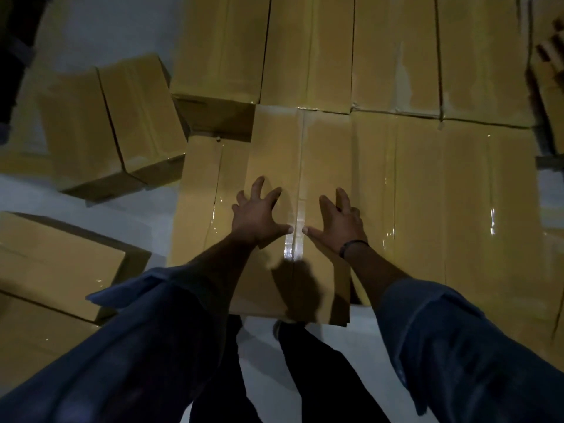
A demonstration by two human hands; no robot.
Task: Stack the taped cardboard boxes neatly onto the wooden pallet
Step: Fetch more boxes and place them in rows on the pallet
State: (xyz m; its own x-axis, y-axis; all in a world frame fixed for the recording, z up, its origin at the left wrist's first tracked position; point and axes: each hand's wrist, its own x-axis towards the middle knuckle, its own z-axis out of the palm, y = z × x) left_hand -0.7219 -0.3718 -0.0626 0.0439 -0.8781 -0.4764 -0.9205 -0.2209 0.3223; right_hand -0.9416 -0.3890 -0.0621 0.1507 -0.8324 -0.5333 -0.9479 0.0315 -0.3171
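At the far left we saw two loose boxes [58,264] lying on the grey floor [137,209], one nearer than the other. Beyond them sat a tilted box [106,123], split by a dark line, so we could not tell whether it was one box or a pair. A strip of bare floor ran between these and the stack.

The stack's left edge was a lower box [207,190], one step down. Beside it lay the pressed box [274,148]. Its far edge met the back row [393,50], its right edge touched two neighbour boxes [412,193], and its near edge jutted out over the floor. On its top the left hand [259,216] and right hand [338,224] lay flat with fingers spread, gripping nothing, their thumbs either side of the tape seam [293,242]. A dark wristband [352,247] circled the right wrist.

We counted four tops in the back row and three at the front's upper level.
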